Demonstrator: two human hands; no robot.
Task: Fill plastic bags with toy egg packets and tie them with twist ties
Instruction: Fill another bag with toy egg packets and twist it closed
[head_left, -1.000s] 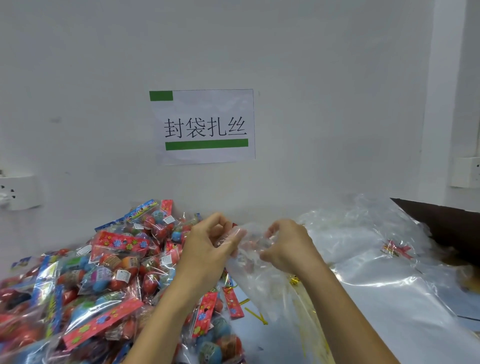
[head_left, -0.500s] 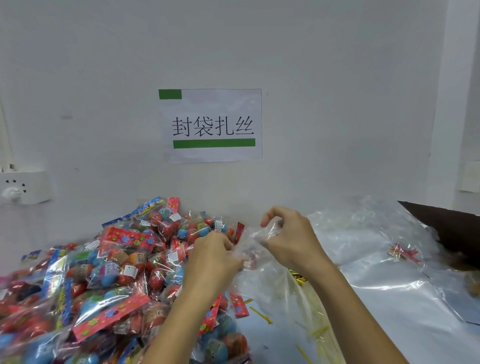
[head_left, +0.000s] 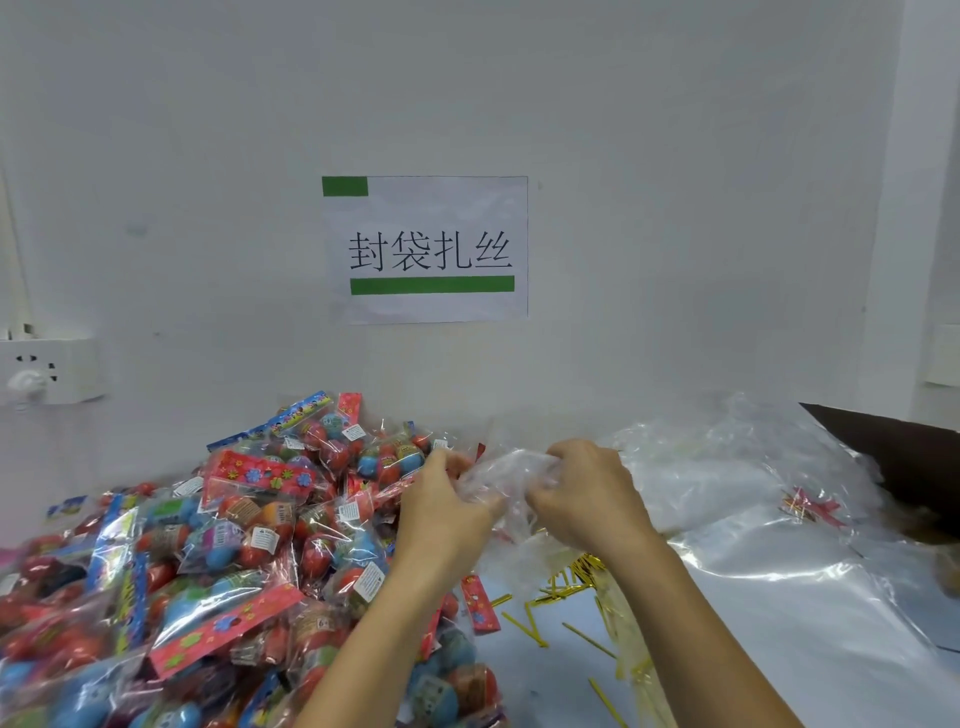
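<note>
Both hands have drawn closer together since a moment ago, bunching the clear bag (head_left: 501, 478) between them. The left hand (head_left: 444, 512) and right hand (head_left: 582, 493) pinch its crumpled mouth with curled fingers above gold ties (head_left: 566, 579) on the table (head_left: 810, 654). Egg packets (head_left: 218, 561) pile at left, below a wall sign (head_left: 426, 249).

A white paper sign (head_left: 425, 249) is stuck on the wall straight above the two hands. It reads "封袋扎丝" in black characters, with a short green bar at its upper left corner and a long green bar beneath the characters. Small white labels (head_left: 264, 539) sit on the toy egg packets (head_left: 249, 519) left of the hands, their print too small to read.
</note>
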